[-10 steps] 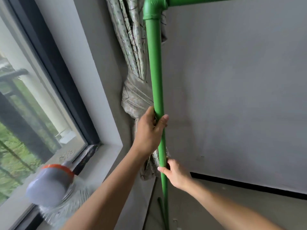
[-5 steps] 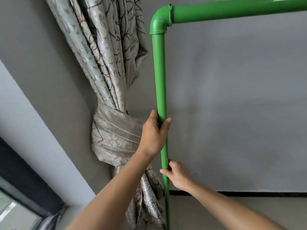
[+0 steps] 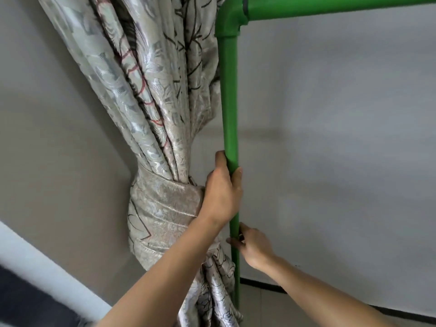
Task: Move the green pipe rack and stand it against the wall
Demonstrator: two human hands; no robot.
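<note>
The green pipe rack (image 3: 230, 97) stands upright close in front of the grey wall (image 3: 342, 138). Its vertical post runs down the middle of the view. An elbow joint (image 3: 230, 18) at the top turns into a horizontal bar that leaves the frame at the right. My left hand (image 3: 223, 192) is wrapped around the post at mid height. My right hand (image 3: 251, 246) grips the same post just below, from the right side. The foot of the rack is hidden behind my arms and the curtain.
A patterned silver curtain (image 3: 151, 114), tied in a bundle (image 3: 162, 208), hangs just left of the post and touches my left hand. A dark skirting strip (image 3: 259, 283) runs along the wall's base. A window frame corner (image 3: 21, 300) shows at bottom left.
The view has swung up and to the right, away from the window. The post now looks closer and larger. Both hands keep the same grip on it.
</note>
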